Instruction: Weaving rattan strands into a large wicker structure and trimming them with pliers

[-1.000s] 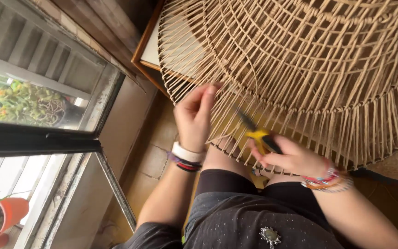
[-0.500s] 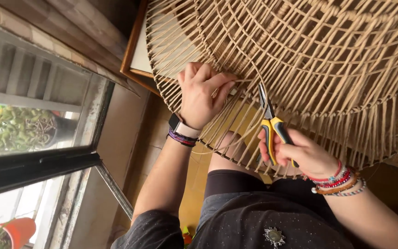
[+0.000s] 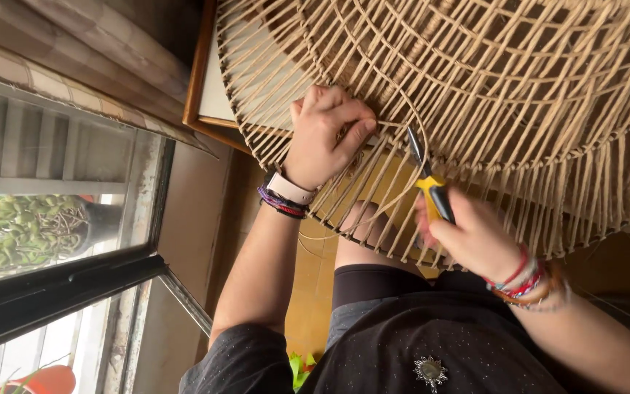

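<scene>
Left hand [image 3: 324,135] pinching cord strands on woven frame [image 3: 519,95], fingers closed. Right hand [image 3: 472,237] clasping yellow-handled scissors [image 3: 428,179]. Cords seeming light, pliable; gripping near rim safest.

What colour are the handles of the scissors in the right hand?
Yellow with black, on the scissors held by the right hand; head view.

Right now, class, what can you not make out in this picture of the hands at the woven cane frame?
- Head view: scissors tips, hidden among the cane strands.
- Right hand: fingers blurred, grip unclear.
- Woven cane frame: cut off at top and right edges.
- Left hand: fingertips tucked between strands.
</scene>
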